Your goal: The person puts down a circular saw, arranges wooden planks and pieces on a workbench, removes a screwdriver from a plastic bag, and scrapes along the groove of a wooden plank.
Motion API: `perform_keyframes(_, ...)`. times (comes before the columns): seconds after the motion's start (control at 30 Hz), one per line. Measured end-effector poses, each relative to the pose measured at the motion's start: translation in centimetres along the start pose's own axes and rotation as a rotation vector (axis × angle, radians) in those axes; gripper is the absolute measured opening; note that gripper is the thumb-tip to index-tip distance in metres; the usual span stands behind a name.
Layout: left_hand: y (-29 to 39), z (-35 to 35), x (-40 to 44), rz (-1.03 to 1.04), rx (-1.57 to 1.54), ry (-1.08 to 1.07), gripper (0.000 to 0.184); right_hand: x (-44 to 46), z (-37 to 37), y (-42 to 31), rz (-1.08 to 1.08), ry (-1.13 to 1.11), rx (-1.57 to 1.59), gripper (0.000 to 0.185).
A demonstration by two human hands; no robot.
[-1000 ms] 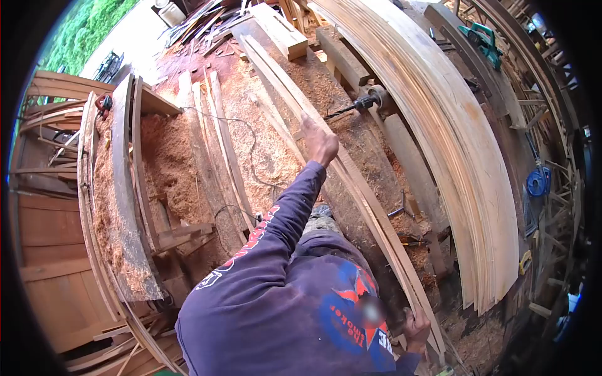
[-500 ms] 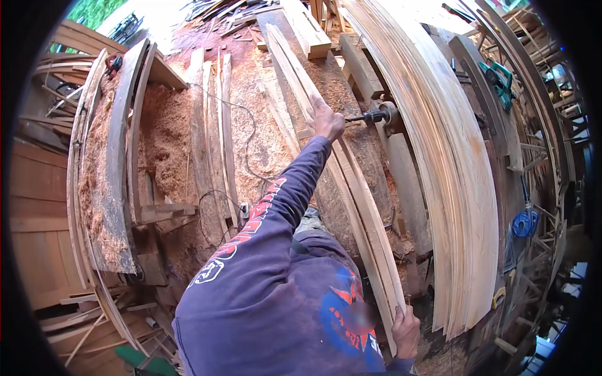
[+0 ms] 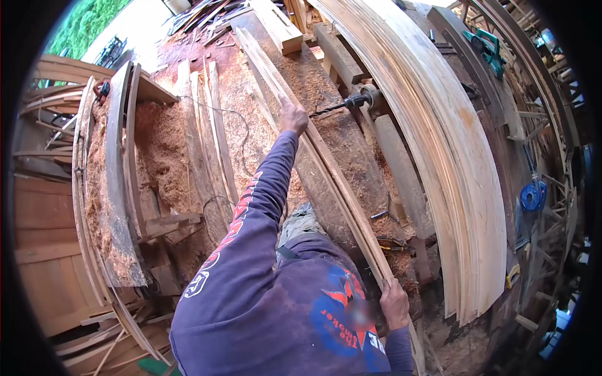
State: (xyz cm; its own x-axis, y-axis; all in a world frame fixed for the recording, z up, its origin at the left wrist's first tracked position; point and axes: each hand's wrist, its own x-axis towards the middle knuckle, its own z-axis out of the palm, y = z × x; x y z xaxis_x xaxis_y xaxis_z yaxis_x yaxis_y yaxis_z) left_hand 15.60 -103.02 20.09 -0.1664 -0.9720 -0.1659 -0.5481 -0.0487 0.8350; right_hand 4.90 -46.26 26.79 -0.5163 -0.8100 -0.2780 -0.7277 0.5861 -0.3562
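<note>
A pair of long, narrow wooden strips (image 3: pixel 342 188) lies close together, running diagonally from the upper middle to the lower right. My left hand (image 3: pixel 293 117), arm stretched out, is closed around them at their upper part. Nearer my body, my right hand (image 3: pixel 394 304) grips the strips from above, its fingers bent over them. Just right of my left hand, the bit of a power drill (image 3: pixel 356 101) points toward it. Beneath the strips is a broad, sawdust-covered board (image 3: pixel 313 81).
Curved stacked planks (image 3: pixel 451 150) stand to the right, with a green power tool (image 3: pixel 486 51) and a blue coiled item (image 3: pixel 533 195) beyond. Hand tools (image 3: pixel 392 243) lie beside the strips. At left are a sawdust-covered bench (image 3: pixel 116 188) and a cable (image 3: pixel 241 119).
The view has shifted. The two strips, spread apart half a second ago, now lie closer together. My right hand has moved up over them, and both hands keep hold.
</note>
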Motion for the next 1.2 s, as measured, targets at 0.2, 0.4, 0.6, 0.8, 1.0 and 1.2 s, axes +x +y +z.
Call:
perform_keyframes(0.2, -4.0, 2.6, 2.0, 0.347, 0.292, 0.267, 0.035, -0.2, 0.3, -0.8, -0.039, 0.137, -0.043, 0.02)
perform_keyframes(0.4, -7.3, 2.7, 4.1, 0.635, 0.548, 0.333, 0.027, 0.2, 1.5, 0.0, 0.008, 0.192, -0.026, 0.018)
perform_keyframes(0.6, -5.8, -4.3, 1.0, 0.291, 0.153, -0.022, 0.03, 1.5, 1.0, 0.8, -0.226, 0.321, -0.115, 0.018)
perform_keyframes(0.8, -11.3, -0.5, 11.2, 0.129, -0.046, -0.121, 0.041, -7.9, 0.9, 3.0, 0.325, 0.199, -0.018, 0.032)
perform_keyframes(1.0, -12.5, -0.6, 13.3, 0.075, -0.097, -0.18, 0.045, -16.2, 0.4, 8.6, 0.653, 0.182, -0.136, 0.026)
perform_keyframes(1.2, -10.2, -0.6, 11.3, 0.136, -0.072, -0.145, 0.049, -15.2, -1.7, 7.5, 0.691, 0.196, -0.268, 0.016)
